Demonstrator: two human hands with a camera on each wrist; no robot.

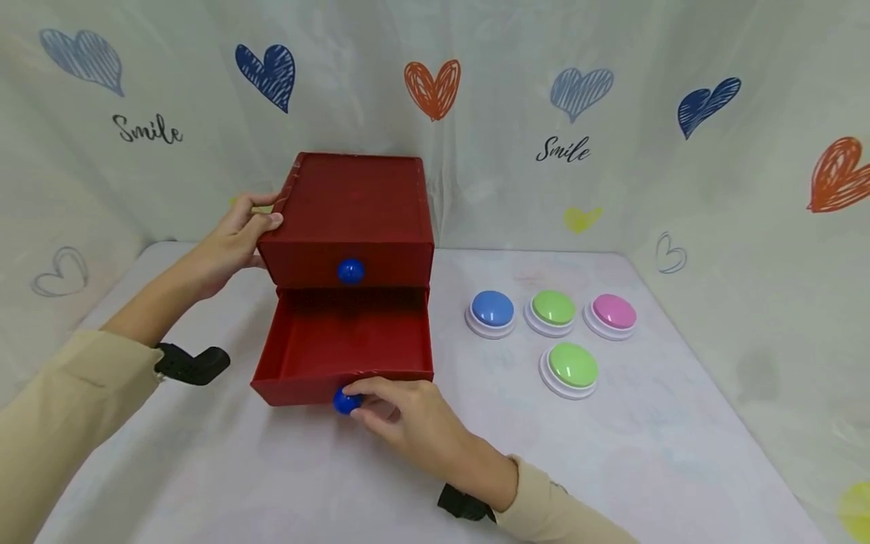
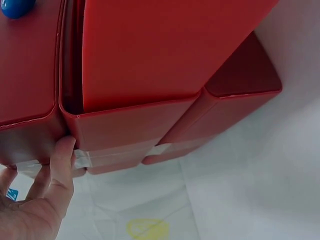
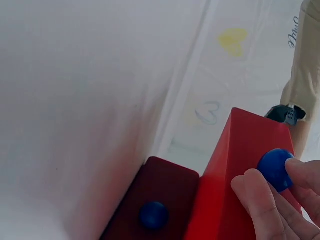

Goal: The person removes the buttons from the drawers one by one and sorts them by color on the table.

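A dark red drawer box (image 1: 360,198) stands at the back of the table, with a round blue knob (image 1: 350,271) on its top drawer. Below that, a bright red drawer (image 1: 353,340) is pulled out, and nothing lies inside it. My right hand (image 1: 414,419) pinches this drawer's blue knob (image 3: 276,169) between thumb and fingers. At the box's upper left side, my left hand (image 1: 234,238) rests with its fingers against the wall and edge. The right wrist view shows a lower drawer, closed, with its own blue knob (image 3: 153,215).
Right of the box sit several round push buttons on white bases: a blue button (image 1: 492,308), a pink button (image 1: 615,311), a green button (image 1: 553,307) and a nearer green button (image 1: 573,365). A white curtain (image 1: 489,113) printed with hearts hangs behind the table (image 1: 652,453).
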